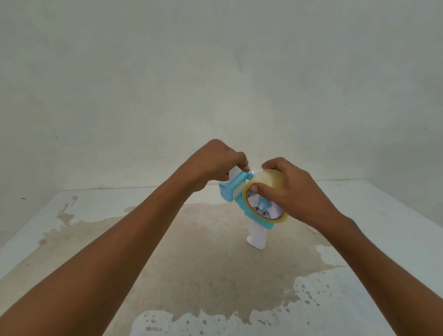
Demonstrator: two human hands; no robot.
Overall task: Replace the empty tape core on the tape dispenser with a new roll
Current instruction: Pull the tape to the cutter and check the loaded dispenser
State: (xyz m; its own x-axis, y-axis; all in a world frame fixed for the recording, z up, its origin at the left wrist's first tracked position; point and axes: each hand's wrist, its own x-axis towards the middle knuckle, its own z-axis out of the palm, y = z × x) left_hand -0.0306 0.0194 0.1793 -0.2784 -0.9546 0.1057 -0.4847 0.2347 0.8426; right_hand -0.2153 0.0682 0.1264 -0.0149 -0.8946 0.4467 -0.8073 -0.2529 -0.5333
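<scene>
Stained white counter (407, 218), bare wall (205, 62): a new roll goes onto the tape dispenser.

Fingers (257, 188) of the right hand (294, 188) curl round the new roll (265, 178), thumb pressed on its near rim. The roll sits on the hub of the blue-and-white tape dispenser (227, 191), whose white handle (257, 235) points down toward the counter. The left hand (214, 163) pinches the white flap at the dispenser's front end (whether a tape end lies in that pinch cannot be told). The swap looks nearly done: next, the free end must be peeled and led forward to the cutter without sticking back on itself. No empty core shows clearly.
</scene>
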